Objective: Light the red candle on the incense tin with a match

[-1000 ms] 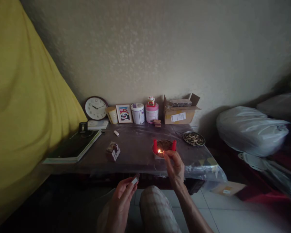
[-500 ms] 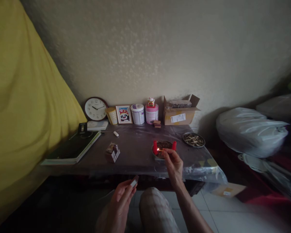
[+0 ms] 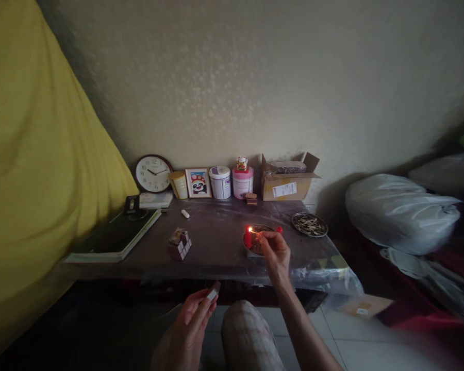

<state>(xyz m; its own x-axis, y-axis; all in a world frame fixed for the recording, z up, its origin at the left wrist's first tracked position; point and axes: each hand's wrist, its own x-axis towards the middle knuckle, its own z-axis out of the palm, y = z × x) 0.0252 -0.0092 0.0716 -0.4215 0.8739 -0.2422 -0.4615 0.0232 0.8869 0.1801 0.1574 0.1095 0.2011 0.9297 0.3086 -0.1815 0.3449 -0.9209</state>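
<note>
Pinched in my right hand is a burning match, its flame at the top of the left red candle. Whether the wick has caught, I cannot tell. Another red candle is mostly hidden behind my fingers. Both candles stand in a round dish with brown filling, partly covered by my hand. Below the table's front edge my left hand is closed around a small matchbox. On the table to the left sits a stack of matchboxes.
A metal plate of matchsticks lies right of the dish. Along the wall stand a clock, a panda picture, two tubs and an open carton. A large book lies left, beside a yellow curtain.
My right hand has raised the burning match from beside the left candle to its top. The flame looks larger and brighter. My left hand stays nearly still.
</note>
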